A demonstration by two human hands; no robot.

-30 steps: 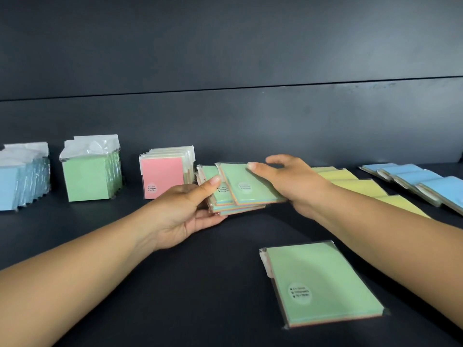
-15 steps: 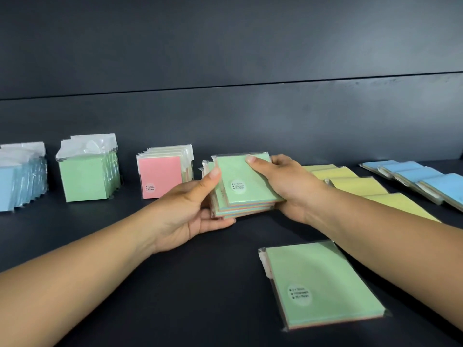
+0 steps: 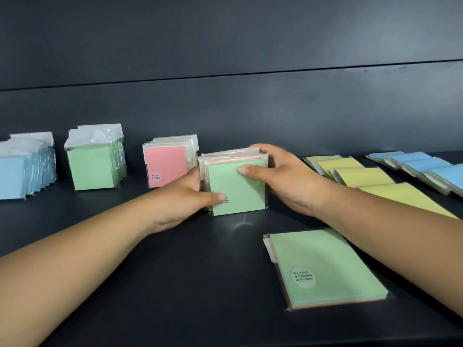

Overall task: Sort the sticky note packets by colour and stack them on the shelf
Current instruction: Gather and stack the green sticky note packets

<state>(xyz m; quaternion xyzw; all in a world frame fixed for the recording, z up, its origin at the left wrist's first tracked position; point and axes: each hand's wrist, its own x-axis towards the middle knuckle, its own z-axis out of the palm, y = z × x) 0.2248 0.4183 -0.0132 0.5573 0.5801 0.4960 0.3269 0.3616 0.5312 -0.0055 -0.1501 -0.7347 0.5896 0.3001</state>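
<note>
A bundle of green-fronted sticky note packets [image 3: 239, 190] stands upright on the dark shelf [image 3: 175, 284], just right of the pink-fronted stack [image 3: 166, 166]. My left hand [image 3: 186, 196] grips its left side, thumb on the front face. My right hand [image 3: 283, 176] grips its right side and top, thumb pressed on the front. One green packet [image 3: 325, 266] lies flat on the shelf in front of my right forearm.
Upright stacks stand at the back left: blue [image 3: 22, 169] and green [image 3: 96, 161]. Yellow packets [image 3: 365, 176] lie overlapped in a row to the right, with blue packets [image 3: 421, 166] beyond them. The dark back panel [image 3: 225, 108] rises behind.
The fanned green packets were gathered into one bundle by both hands and tipped from lying flat to standing upright on the shelf beside the pink stack.
</note>
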